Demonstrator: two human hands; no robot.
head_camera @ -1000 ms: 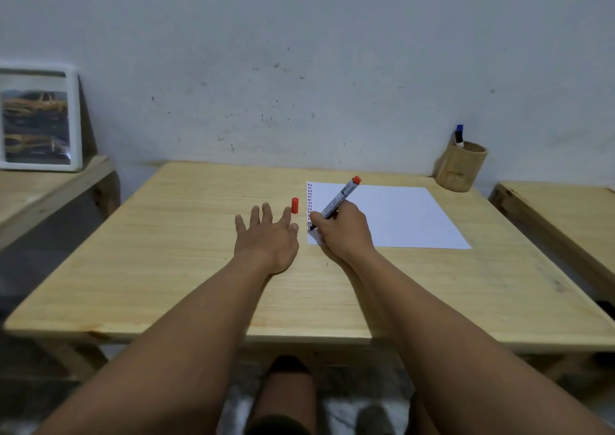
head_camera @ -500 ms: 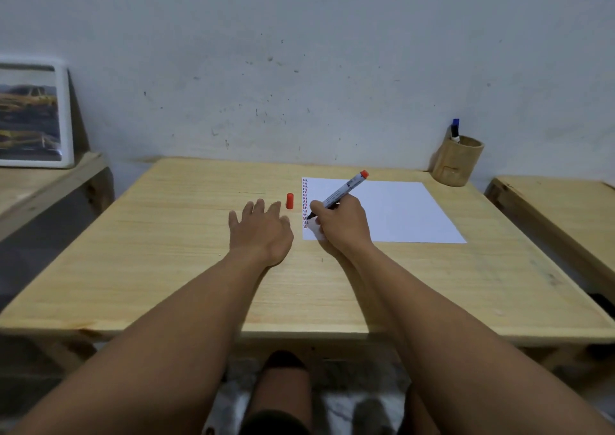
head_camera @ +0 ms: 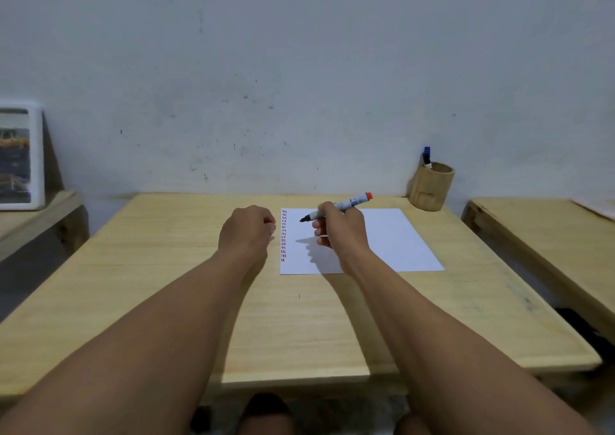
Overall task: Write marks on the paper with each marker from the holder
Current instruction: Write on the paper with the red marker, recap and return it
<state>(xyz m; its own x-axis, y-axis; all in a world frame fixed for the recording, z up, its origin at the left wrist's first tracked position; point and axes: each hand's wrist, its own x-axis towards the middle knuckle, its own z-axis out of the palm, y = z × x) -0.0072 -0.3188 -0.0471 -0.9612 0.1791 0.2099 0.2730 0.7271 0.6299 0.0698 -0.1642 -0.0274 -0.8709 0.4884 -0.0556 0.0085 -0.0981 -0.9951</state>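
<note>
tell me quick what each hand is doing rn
Left hand: closed in a loose fist; contents cannot be told.
Right hand: holding the red marker, lifted above the paper.

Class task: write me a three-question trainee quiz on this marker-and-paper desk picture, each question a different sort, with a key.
1. True or false: the right hand holds the marker with its tip lifted off the paper.
2. The marks run down which edge of the paper? A left, B right, C bottom.
3. Fill in: a blue-capped marker stands in the ____.

Key: 1 true; 2 A; 3 holder.
</note>
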